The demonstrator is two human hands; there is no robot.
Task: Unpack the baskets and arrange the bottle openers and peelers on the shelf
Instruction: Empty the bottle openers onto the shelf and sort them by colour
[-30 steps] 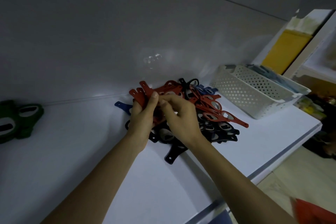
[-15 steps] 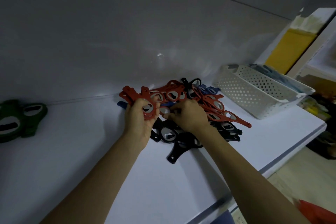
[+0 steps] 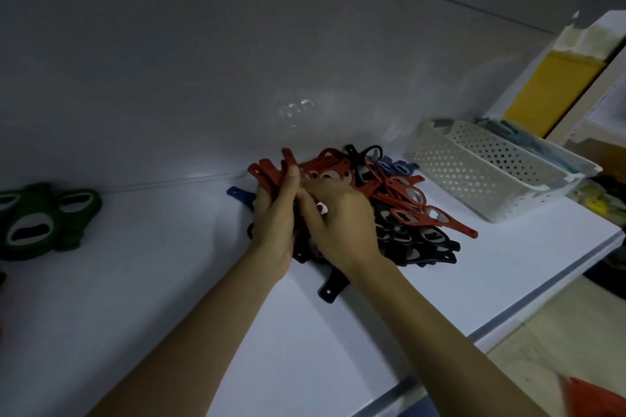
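Two hands met low over the white shelf (image 3: 169,298). My right hand (image 3: 342,223) had come back to my left hand (image 3: 274,217), which gripped a bunch of flat red bottle openers (image 3: 267,171). Its fingertips touched that bunch; whether they gripped it, I couldn't tell. Beyond lay the mixed heap of red, black and blue openers (image 3: 406,213), so I judged the sorting unfinished.

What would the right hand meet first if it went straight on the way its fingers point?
The right hand points up and left, so it would first meet the red openers gripped by the left hand. They may already touch; depth is unclear.
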